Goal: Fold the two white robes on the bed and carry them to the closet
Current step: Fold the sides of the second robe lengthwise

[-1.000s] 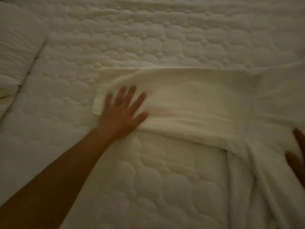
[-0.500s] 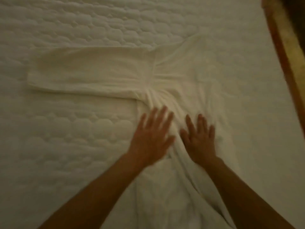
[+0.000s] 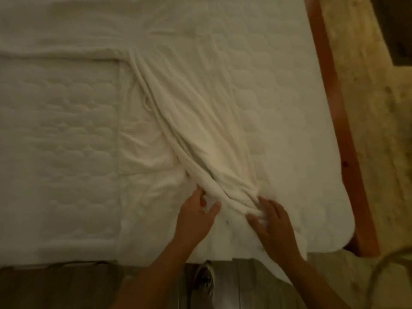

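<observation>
Robe (image 3: 207, 139): white, spread on the bed, gathered into long diagonal pleats running from the upper left down to the near edge; one sleeve laid out flat toward the left.
Second robe: not made out anywhere in this view.
Left hand (image 3: 196, 216): fingers curled, pinching a bunch of the robe's lower cloth between thumb and fingers.
Right hand (image 3: 273, 221): fingers bent over the same gathered hem just beside the left, thumb tucked under a fold, gripping rather than lying flat.
Step in hand: likely drawing the hem taut to flatten the body before a fold; folding itself looks barely begun.
Risk, bunching: pulling from two close points only deepens the pleats; folded like that, a lumpy, uneven bundle.
Risk, sliding: hem already at the near edge of the bed; a hard tug could drag the cloth off toward the floor (image 3: 66, 288).
Risk, sleeve: a tug on the body could skew the flat sleeve out of line.
Risk, seeing: dim light, white on white; edges of the robe hard to tell from the cover.
Bed (image 3: 55, 121): quilted white cover, bearing the robe near its right corner.
Frame (image 3: 330, 90): reddish wooden rail along the right side of the mattress.
Shoe (image 3: 204, 278): patterned toe on the floor below the near edge.
Containers: none visible; closet not in view, nothing stowed.
</observation>
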`<state>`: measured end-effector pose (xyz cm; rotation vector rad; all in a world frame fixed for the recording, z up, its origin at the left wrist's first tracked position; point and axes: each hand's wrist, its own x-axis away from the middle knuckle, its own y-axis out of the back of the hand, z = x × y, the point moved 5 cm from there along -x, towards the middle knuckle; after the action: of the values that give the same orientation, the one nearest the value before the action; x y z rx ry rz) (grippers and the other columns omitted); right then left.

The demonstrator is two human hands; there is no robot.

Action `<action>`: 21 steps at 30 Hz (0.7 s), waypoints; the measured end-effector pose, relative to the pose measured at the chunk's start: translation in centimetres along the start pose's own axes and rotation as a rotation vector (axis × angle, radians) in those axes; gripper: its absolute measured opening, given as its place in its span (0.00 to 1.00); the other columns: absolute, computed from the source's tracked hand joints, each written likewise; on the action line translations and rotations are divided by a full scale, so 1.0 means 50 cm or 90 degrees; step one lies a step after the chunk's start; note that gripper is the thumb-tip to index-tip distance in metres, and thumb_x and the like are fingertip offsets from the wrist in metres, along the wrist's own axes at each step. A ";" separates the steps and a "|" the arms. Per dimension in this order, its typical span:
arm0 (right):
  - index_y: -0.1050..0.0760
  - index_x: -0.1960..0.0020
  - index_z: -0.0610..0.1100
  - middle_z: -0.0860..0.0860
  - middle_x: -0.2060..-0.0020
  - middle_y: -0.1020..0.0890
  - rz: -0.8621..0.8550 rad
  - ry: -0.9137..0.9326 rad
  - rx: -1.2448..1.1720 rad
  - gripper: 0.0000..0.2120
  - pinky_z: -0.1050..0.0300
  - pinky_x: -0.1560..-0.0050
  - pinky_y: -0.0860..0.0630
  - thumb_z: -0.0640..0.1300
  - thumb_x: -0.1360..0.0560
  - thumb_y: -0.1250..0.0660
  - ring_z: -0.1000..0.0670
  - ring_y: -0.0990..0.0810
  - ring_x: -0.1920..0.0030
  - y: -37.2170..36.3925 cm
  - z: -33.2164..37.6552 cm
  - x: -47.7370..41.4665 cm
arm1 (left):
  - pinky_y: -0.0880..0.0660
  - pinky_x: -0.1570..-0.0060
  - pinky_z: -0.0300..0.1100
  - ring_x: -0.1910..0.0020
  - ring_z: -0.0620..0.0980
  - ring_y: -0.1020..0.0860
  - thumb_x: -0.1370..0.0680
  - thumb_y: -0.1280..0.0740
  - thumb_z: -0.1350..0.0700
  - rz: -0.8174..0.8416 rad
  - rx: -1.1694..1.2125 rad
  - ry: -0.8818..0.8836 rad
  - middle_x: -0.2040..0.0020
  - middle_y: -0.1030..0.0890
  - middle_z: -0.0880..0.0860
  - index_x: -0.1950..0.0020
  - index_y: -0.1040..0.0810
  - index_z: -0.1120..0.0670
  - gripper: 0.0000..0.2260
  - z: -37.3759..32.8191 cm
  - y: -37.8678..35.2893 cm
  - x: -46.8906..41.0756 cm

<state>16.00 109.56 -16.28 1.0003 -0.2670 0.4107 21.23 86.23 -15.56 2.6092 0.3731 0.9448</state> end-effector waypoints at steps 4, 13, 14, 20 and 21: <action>0.27 0.39 0.56 0.59 0.50 0.24 0.071 -0.042 0.024 0.27 0.64 0.55 0.28 0.71 0.29 0.34 0.58 0.24 0.55 0.027 -0.053 0.072 | 0.23 0.49 0.41 0.50 0.46 0.19 0.27 0.27 0.39 -0.055 0.135 0.137 0.52 0.19 0.44 0.44 0.24 0.50 0.20 -0.005 -0.077 0.051; 0.21 0.38 0.54 0.62 0.52 0.21 0.078 0.237 0.069 0.16 0.72 0.58 0.26 0.50 0.25 0.33 0.63 0.22 0.56 -0.056 0.069 0.332 | 0.24 0.55 0.32 0.53 0.38 0.19 0.25 0.26 0.50 -0.116 0.360 0.169 0.51 0.18 0.40 0.44 0.23 0.45 0.11 0.012 -0.101 0.201; 0.23 0.37 0.56 0.60 0.50 0.20 0.131 0.212 0.124 0.17 0.67 0.56 0.23 0.51 0.25 0.34 0.62 0.20 0.54 -0.098 0.072 0.340 | 0.24 0.53 0.35 0.52 0.42 0.19 0.23 0.28 0.53 -0.140 0.302 0.187 0.50 0.19 0.42 0.42 0.23 0.47 0.11 0.048 -0.082 0.212; 0.22 0.44 0.54 0.55 0.49 0.19 0.141 0.035 0.011 0.13 0.59 0.48 0.25 0.57 0.23 0.40 0.54 0.21 0.49 -0.192 0.026 0.288 | 0.25 0.62 0.42 0.57 0.49 0.20 0.23 0.29 0.51 -0.136 -0.009 0.181 0.58 0.19 0.50 0.50 0.23 0.54 0.08 0.169 -0.011 0.214; 0.22 0.47 0.54 0.57 0.52 0.20 0.068 0.030 -0.017 0.11 0.62 0.52 0.26 0.57 0.22 0.39 0.56 0.23 0.52 -0.179 0.021 0.270 | 0.26 0.63 0.41 0.58 0.48 0.20 0.23 0.29 0.50 -0.132 0.001 0.164 0.57 0.19 0.50 0.51 0.22 0.53 0.08 0.167 -0.013 0.208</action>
<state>32.01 107.27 -17.10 0.9522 -0.2828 0.5265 34.34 88.63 -15.97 2.3953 0.6948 1.2062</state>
